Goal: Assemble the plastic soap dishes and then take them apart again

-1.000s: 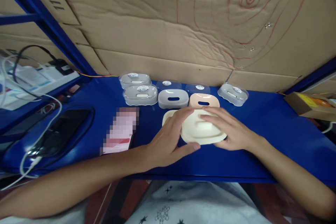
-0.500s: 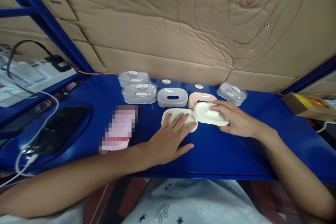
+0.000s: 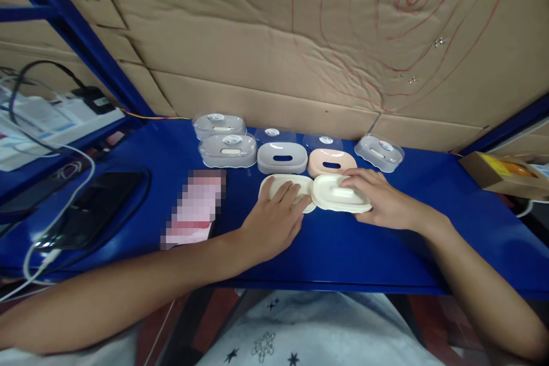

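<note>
cream plastic makes up the two small dishes under the hands, set end to end on the blue table [image 3: 386, 257]. the left hand [image 3: 270, 226] lies palm down with fingers spread and loosely bent over the left cream dish [image 3: 298, 180], gripping nothing. the right hand [image 3: 381, 200] grips the right cream dish [image 3: 332, 197] by its right end, fingertips reaching inside towards the raised middle; whether that dish sits flat on the table, i can't tell. just behind them stand a grey dish [image 3: 266, 160] and a peach dish [image 3: 332, 155], each with an oblong slot, and clear lids [image 3: 277, 138] rest beyond those two. three covered grey dishes [image 3: 212, 154] stand further out, two on the left, one on the right. a phone [image 3: 195, 203], its screen blurred into blocks, lies near the left forearm.
</note>
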Available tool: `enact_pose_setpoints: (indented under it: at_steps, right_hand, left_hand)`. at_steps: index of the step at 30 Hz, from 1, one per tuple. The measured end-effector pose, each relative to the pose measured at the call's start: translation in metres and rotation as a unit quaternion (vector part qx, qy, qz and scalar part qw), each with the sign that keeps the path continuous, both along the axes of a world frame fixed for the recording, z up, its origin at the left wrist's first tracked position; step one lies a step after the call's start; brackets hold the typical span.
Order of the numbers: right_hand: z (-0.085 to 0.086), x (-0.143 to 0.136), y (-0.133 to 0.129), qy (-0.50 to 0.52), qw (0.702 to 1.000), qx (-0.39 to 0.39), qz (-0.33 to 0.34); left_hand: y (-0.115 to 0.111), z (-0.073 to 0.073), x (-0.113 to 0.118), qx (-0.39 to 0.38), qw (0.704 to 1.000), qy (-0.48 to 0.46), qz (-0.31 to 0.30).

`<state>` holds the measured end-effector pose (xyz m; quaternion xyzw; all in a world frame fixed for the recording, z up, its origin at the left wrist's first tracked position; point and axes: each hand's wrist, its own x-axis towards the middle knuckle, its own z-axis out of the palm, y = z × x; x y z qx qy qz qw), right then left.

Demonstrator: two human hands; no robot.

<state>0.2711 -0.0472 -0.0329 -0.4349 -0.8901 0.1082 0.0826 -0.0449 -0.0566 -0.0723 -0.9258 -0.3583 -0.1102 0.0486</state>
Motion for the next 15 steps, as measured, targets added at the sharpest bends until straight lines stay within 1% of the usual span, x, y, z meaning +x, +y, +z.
enact_pose_setpoints:
  at_steps: [4,8,12,15]
  right_hand:
    - [-0.015,-0.006,0.005,-0.017,0.999,0.029,-0.002]
    - [-0.025,-0.007,0.009,-0.012,1.0,0.029,0.004]
    - [-0.028,-0.006,0.011,0.002,1.0,0.025,0.007]
    - [-0.027,-0.003,0.012,0.006,1.0,0.002,-0.006]
  left_hand:
    - [0.001,-0.001,0.001,0.023,1.0,-0.009,0.003]
    - [0.002,0.0,0.001,0.031,0.999,-0.013,0.007]
    - [0.002,0.0,0.001,0.019,1.0,-0.013,0.005]
    - [0.003,0.0,0.001,0.002,1.0,-0.013,0.003]
